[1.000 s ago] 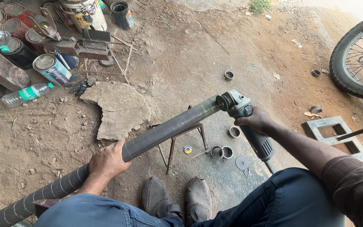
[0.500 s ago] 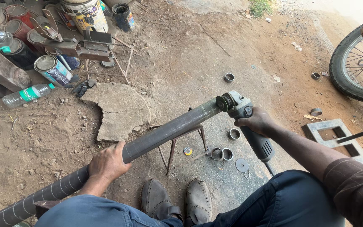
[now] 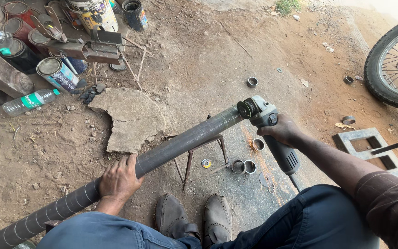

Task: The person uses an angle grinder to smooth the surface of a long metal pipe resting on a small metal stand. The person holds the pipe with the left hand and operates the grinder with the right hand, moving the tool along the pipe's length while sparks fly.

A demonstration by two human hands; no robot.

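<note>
A long dark metal pipe [image 3: 180, 143] lies across a small metal stand [image 3: 199, 152] and runs from lower left to the centre. My left hand [image 3: 119, 179] grips the pipe near its middle. My right hand [image 3: 283, 131] holds an angle grinder [image 3: 266, 124] by its body. The grinder's disc [image 3: 244, 109] touches the far end of the pipe, and sparks fall toward the ground below it. My two shoes [image 3: 194, 223] rest on the ground under the pipe.
Several cut metal rings [image 3: 244, 166] lie on the ground by the stand. A flat stone slab [image 3: 132, 117] sits to the left. Paint cans [image 3: 56, 74], a plastic bottle [image 3: 28, 100] and scrap are at upper left. A motorcycle wheel [image 3: 392, 64] and a rectangular metal frame [image 3: 369, 150] are at right.
Sparks now fall from the disc at the pipe's end. Both hands keep nearly the same hold.
</note>
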